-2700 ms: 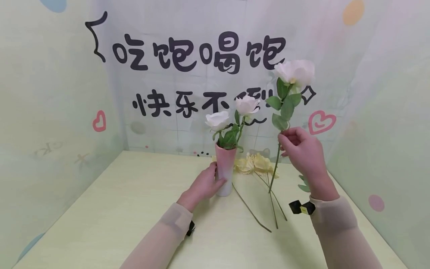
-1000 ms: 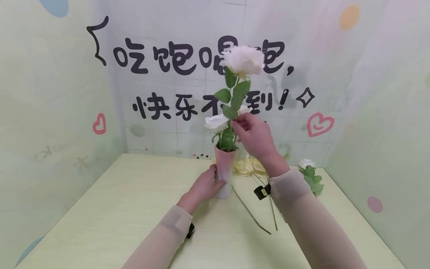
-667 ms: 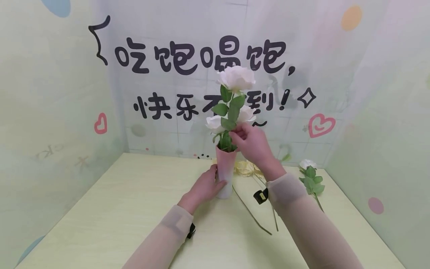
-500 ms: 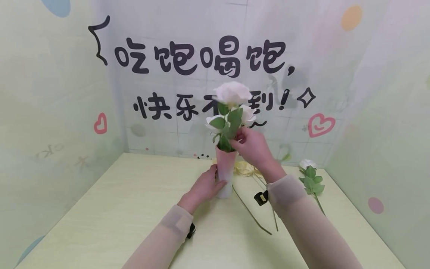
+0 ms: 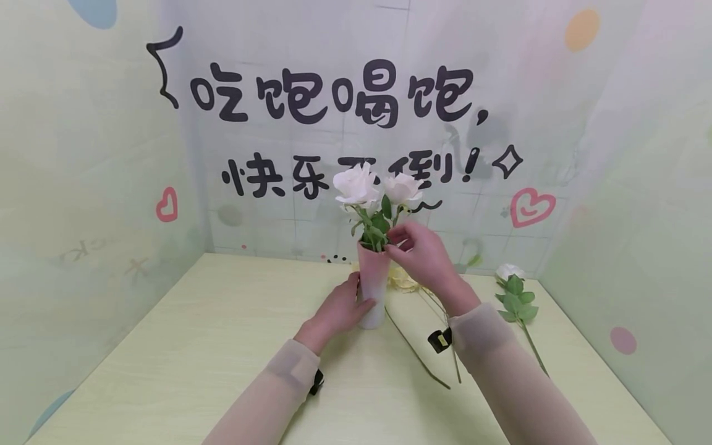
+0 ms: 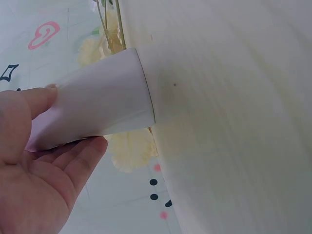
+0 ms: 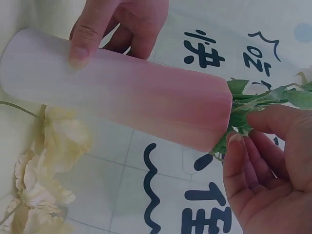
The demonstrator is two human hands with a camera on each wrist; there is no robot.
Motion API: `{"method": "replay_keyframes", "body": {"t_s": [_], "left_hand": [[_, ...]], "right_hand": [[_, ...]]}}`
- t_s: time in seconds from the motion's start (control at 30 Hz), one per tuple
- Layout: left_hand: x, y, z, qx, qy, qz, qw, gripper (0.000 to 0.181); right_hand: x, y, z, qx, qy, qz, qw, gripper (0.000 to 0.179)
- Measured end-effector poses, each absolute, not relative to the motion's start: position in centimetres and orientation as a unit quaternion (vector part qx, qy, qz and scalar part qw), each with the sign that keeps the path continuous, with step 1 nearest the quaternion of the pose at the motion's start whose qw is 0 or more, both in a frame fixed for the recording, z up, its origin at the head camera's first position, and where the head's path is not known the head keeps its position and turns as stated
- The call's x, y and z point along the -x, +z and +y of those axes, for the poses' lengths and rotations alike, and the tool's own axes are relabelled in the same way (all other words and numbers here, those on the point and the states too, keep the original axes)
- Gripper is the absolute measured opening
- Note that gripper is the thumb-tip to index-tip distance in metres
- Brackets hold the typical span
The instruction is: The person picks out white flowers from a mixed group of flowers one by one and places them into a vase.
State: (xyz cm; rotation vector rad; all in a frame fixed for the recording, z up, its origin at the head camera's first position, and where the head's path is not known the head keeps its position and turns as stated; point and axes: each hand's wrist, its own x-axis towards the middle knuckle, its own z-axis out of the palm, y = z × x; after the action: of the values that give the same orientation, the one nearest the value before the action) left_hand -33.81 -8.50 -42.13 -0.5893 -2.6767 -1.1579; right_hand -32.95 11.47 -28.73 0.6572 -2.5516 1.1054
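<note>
A tall vase [image 5: 374, 278], pink at the top and fading to white, stands upright on the table. My left hand [image 5: 336, 307] grips its lower part, the thumb across the front and fingers behind. White roses with green leaves stand in it: one rose [image 5: 356, 184] leans left, another rose [image 5: 403, 188] leans right, and a third is mostly hidden behind the left bloom. My right hand [image 5: 423, 256] is at the rim's right side. In the right wrist view its thumb [image 7: 265, 119] and forefinger are apart, right at the leaves [image 7: 239, 117].
Yellow flowers [image 5: 404, 279] lie behind and right of the vase, their thin stems [image 5: 417, 349] pointing forward across the table [image 5: 167, 371]. Another white rose [image 5: 517, 293] lies at the right. Printed cloth walls [image 5: 628, 247] enclose the back and sides.
My right hand brought a white rose left over the vase and lowered its stem in. The bloom sank and tipped left, and the fingers came away from its stem. My left hand stayed on the vase.
</note>
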Motion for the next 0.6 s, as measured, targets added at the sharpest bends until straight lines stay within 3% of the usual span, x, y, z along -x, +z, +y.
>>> {"method": "replay_keyframes", "body": {"t_s": [0.17,0.6], "left_hand": [[33.8,-42.1,-8.5,0.195,-0.391,-0.896,0.083,0.069],[34.0,-42.2,-8.6,0.197,-0.391,-0.895,0.082,0.069]], "right_hand": [[32.8,-29.6,12.3,-0.222,0.384,-0.881,0.162,0.027],[33.0,-33.2,15.0,-0.191,0.37,-0.897,0.149,0.023]]}}
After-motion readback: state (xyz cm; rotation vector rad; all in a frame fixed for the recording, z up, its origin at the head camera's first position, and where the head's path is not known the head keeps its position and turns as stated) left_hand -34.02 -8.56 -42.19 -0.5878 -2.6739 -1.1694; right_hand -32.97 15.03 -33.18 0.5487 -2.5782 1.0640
